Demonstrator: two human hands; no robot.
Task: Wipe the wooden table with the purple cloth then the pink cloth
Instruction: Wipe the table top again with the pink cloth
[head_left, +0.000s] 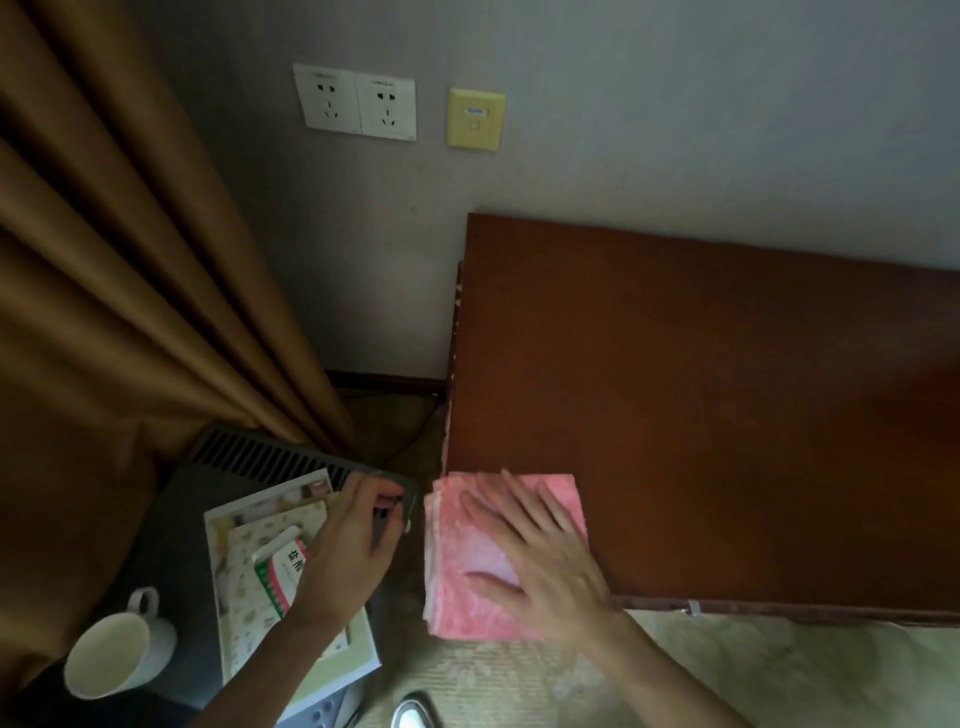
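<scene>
Across the right of the frame, one wooden table carries one folded pink cloth overhanging its lower-left corner, pressed by the flat, spread right hand; no purple cloth shows. This looks like the pink wiping step, and next comes sweeping rightward. At lower left, the left hand curls its fingers on the edge of one dark appliance near one white mug.

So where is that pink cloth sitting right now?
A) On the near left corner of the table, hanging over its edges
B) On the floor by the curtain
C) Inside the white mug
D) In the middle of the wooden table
A: the pink cloth lies under the flat right hand at the near left corner of the wooden table, overhanging its left and front edges.
</scene>
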